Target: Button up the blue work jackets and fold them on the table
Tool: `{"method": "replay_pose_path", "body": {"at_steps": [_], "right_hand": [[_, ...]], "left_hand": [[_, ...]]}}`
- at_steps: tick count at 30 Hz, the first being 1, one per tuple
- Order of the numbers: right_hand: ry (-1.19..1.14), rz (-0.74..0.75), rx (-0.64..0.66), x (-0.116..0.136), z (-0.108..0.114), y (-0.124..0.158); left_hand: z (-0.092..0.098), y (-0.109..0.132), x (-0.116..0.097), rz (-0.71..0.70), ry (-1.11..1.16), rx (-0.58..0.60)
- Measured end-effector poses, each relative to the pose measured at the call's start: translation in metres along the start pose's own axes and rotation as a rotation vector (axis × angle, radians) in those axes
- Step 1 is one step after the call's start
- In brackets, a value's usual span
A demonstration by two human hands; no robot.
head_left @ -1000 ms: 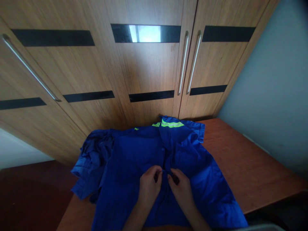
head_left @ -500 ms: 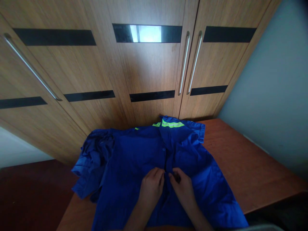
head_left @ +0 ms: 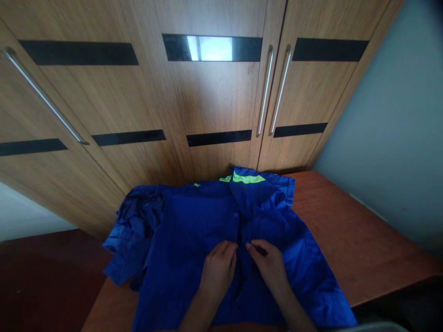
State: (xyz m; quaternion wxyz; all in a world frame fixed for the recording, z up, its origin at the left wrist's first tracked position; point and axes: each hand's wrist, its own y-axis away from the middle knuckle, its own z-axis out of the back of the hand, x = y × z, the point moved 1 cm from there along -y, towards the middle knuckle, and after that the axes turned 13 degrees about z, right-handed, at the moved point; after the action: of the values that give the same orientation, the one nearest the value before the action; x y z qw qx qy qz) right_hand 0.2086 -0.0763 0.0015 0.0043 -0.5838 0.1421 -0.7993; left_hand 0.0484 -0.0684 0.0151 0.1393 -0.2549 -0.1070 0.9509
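A blue work jacket (head_left: pixel 194 221) with yellow-green reflective strips lies spread on the reddish-brown tabletop, its front opening running down the middle. My left hand (head_left: pixel 219 263) is closed, fingertips pinching the left front edge. Just across the narrow gap, my right hand (head_left: pixel 268 260) pinches the cloth of the right front edge between thumb and fingers. One button (head_left: pixel 236 215) shows on the left edge above my hands. Whatever lies between the fingertips themselves is too small to make out.
Bunched blue cloth (head_left: pixel 134 230) hangs over the table's left side. Behind the tabletop (head_left: pixel 353 240) stands a wooden wardrobe (head_left: pixel 214 97) with metal handles and black strips. A grey wall (head_left: pixel 387 138) borders the right side.
My right hand has shifted a little to the right, widening the gap between the two front edges. My left hand stays almost where it was.
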Motion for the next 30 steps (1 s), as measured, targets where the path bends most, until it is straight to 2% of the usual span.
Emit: {"method": "replay_pose_path", "body": {"at_steps": [3,6,11,20,25,30], "right_hand": [[-0.149,-0.102,0.071,0.001,-0.0006,-0.0011],[-0.175,-0.136,0.08,0.0001,-0.0023,-0.001],[-0.162,-0.115,0.091,-0.0006,-0.0062,0.0005],[-0.172,-0.082,0.072,0.0062,-0.009,0.0013],[-0.171,-0.064,0.06,0.0025,-0.0092,0.0027],[-0.193,-0.04,0.118,0.0003,-0.0092,0.0041]], "left_hand": [[0.0007,-0.0006,-0.0003,0.022,0.036,-0.003],[0.0016,-0.0012,-0.0005,0.048,0.086,-0.022],[0.0021,-0.0016,-0.0006,0.024,0.097,-0.038],[-0.0022,-0.0019,-0.0004,-0.042,0.012,0.036],[-0.0019,-0.0018,0.0016,-0.08,0.059,0.075],[-0.0012,-0.0042,0.0025,-0.003,0.16,0.049]]}}
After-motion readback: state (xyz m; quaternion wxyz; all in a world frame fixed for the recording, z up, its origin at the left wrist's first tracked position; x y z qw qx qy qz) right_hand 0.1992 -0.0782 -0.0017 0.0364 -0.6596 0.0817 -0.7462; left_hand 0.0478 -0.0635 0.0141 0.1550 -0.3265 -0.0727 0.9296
